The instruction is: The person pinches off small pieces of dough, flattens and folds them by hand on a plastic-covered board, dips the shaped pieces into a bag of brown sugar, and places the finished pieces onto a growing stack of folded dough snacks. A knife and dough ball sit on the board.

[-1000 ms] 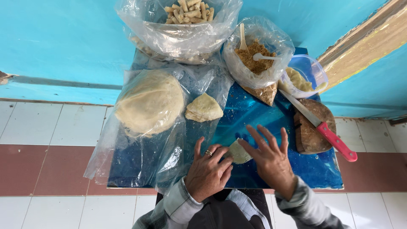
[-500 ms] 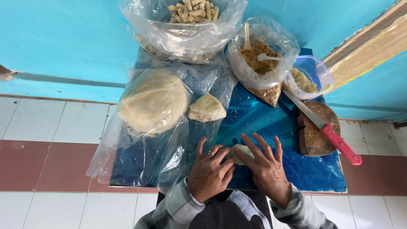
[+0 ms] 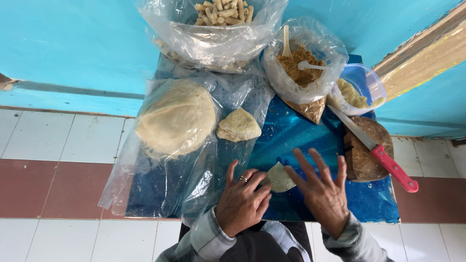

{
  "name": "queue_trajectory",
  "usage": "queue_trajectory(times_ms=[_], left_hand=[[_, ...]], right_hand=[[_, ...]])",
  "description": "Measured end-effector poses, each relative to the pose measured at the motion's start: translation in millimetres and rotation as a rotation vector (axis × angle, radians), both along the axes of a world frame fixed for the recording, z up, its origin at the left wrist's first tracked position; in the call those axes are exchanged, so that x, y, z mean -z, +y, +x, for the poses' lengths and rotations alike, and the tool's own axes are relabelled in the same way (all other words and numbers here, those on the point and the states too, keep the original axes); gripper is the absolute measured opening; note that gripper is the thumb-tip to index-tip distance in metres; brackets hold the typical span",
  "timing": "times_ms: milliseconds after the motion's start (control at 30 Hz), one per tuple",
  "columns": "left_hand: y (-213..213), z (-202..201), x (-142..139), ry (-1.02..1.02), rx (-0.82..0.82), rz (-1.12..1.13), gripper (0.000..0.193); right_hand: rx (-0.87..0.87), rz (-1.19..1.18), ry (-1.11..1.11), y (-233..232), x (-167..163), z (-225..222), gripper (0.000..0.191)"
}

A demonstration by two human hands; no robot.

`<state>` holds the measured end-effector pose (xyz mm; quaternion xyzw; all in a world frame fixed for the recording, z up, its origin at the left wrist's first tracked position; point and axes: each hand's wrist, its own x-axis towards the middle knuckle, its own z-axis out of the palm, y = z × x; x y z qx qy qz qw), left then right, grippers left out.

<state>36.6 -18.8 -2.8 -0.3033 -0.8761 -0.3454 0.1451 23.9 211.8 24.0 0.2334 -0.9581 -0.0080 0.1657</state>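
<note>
On the blue table top (image 3: 310, 140), near its front edge, a small pale wrapper (image 3: 280, 176) of dough lies flat between both hands. The left hand (image 3: 241, 201) has a ring on one finger; its fingers are curled close together, tips pressing the wrapper's left edge. The right hand (image 3: 323, 194) sits just right of it, fingers spread wide and lifted, only the near fingertips at the wrapper's right margin; whether they actually touch it is hard to tell.

Around the work:
- large round of dough (image 3: 175, 116) under clear plastic, left
- folded stack of wrappers (image 3: 239, 124) just beside it
- bag of brown crumbly filling (image 3: 303, 70) with two spoons stuck in
- bag of finished rolls (image 3: 221, 12) at the back
- clear tub (image 3: 359, 92) with pale scraps
- red-handled knife (image 3: 376, 148) lying across a dark wooden block (image 3: 361, 160), right

Risks, as I judge them: the wrapper looks thin, so uneven pressure from the left fingertips could tear or crease it. The knife's blade lies near the right hand's splayed fingers; a wide sweep outward could catch it. The loose plastic sheet (image 3: 194, 184) beside the left wrist could drag.
</note>
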Motion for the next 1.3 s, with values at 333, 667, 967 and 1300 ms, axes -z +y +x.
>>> queue_trajectory(times_ms=[333, 667, 967, 1300], left_hand=[[-0.2, 3.3, -3.0, -0.027, 0.007, 0.005, 0.022], [-2.9, 3.4, -5.6, -0.065, 0.008, 0.067, 0.021], [-1.3, 0.9, -9.0, -0.035, -0.153, 0.084, 0.017], [1.9, -5.0, -14.0, -0.025, -0.264, 0.042, 0.017]], right_hand=[[-0.073, 0.012, -0.083, 3.7, -4.6, 15.1, 0.066], [0.051, 0.328, 0.386, 28.6, -62.5, -249.3, 0.023], [0.318, 0.298, -0.216, 17.3, -34.1, -292.0, 0.026], [0.349, -0.287, -0.344, 16.4, -47.6, -288.6, 0.028]])
